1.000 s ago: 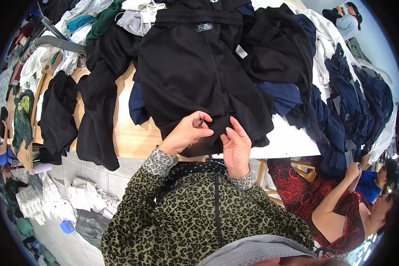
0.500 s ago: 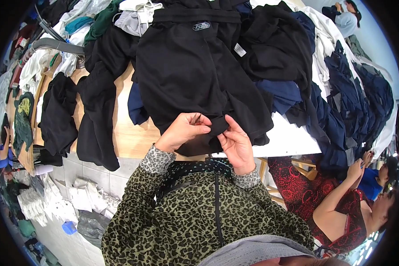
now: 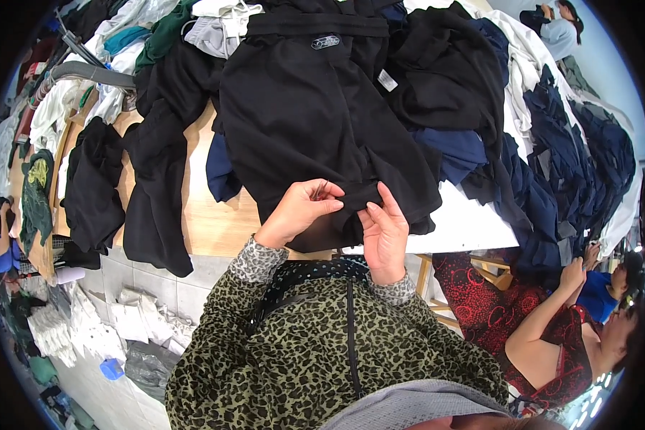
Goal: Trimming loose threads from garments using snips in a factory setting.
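Note:
A pair of black shorts (image 3: 287,107) lies spread over the table, its waistband on the far side and its hem toward me. My left hand (image 3: 297,211) pinches the near edge of the cloth between thumb and fingers. A thin dark object pokes out between those fingers, mostly hidden. At the same hem, a short way to the right, my right hand (image 3: 385,236) grips the cloth with thumb and forefinger, palm turned up. Between both hands a short strip of the hem is stretched.
Black garments (image 3: 158,186) hang over the wooden tabletop (image 3: 208,222) at left. A black garment (image 3: 444,72) and navy cloth (image 3: 451,154) lie at right, beside a navy pile (image 3: 552,165). A grey hose (image 3: 93,70) is at far left. A person in red-patterned clothes (image 3: 480,308) sits close on my right.
My right hand has shifted slightly right and turned its palm up more. The bit of hem that was bunched between my hands is now drawn out flatter.

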Motion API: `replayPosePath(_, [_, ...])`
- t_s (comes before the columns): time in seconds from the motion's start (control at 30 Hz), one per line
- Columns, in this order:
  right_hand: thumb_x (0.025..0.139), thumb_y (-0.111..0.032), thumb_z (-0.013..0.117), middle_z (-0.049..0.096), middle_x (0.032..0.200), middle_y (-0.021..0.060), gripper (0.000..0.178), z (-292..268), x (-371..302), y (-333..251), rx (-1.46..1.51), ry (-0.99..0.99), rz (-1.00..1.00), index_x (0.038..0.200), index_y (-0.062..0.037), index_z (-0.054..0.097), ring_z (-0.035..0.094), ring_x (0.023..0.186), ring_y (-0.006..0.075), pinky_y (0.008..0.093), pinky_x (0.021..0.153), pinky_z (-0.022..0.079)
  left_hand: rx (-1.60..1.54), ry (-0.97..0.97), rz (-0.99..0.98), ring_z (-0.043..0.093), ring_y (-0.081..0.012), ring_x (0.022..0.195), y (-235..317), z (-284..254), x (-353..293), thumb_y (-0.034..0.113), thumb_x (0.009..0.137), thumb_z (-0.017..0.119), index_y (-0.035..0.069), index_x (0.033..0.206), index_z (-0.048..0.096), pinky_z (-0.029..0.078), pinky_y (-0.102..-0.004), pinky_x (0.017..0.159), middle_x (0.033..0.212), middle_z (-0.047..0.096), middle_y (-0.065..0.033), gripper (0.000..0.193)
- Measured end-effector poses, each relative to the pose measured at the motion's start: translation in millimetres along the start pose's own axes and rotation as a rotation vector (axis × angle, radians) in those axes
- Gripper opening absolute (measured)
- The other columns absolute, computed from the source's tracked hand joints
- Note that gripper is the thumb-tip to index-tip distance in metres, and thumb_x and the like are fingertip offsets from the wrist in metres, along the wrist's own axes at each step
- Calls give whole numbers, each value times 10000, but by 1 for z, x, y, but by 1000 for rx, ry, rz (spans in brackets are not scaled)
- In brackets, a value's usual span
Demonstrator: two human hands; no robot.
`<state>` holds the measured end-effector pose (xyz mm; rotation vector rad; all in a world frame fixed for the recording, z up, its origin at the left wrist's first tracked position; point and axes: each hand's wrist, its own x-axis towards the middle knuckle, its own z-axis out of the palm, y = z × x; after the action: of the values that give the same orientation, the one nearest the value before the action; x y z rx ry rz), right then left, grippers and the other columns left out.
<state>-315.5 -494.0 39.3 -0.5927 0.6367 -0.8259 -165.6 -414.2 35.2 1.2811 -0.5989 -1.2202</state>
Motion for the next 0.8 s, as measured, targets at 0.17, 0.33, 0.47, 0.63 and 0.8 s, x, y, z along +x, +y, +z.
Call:
replayPosePath(0.17, [851,61,543,584,1101,109,399,-3,0,1,2,6,-1,1244,44,479,597,939,163,287,828,513,4,15,-34,470,8,703,1,2,-1,69,823,654,6,967,629,372,-138,598,818,571,57,159])
replayPosePath(0.33, [847,66,552,585,1097,108,398,-2,0,3,-16,25,-22,1239,45,484,598,926,159,283,817,518,13,24,-8,473,1,703,-5,3,2,63,820,657,2,966,628,387,-148,606,816,571,50,161])
replayPosePath(0.47, [845,70,558,585,1088,115,396,-2,0,6,-47,43,-32,1235,45,490,598,918,159,282,809,520,106,103,56,516,-48,726,-13,6,1,45,803,656,-13,989,616,436,-188,706,789,593,16,199])
replayPosePath(0.63, [844,66,564,589,1077,121,391,0,-1,5,-49,52,-30,1229,44,498,602,901,158,272,797,519,278,238,104,488,-59,764,-8,7,-14,79,808,659,-5,1105,564,433,-202,716,887,563,-3,323])
replayPosePath(0.8, [833,67,583,600,917,49,402,3,-1,5,-56,80,-13,1227,42,505,583,788,103,227,733,499,-164,205,68,457,-56,956,4,24,-33,153,897,582,12,1267,469,398,-194,790,1103,517,-27,411])
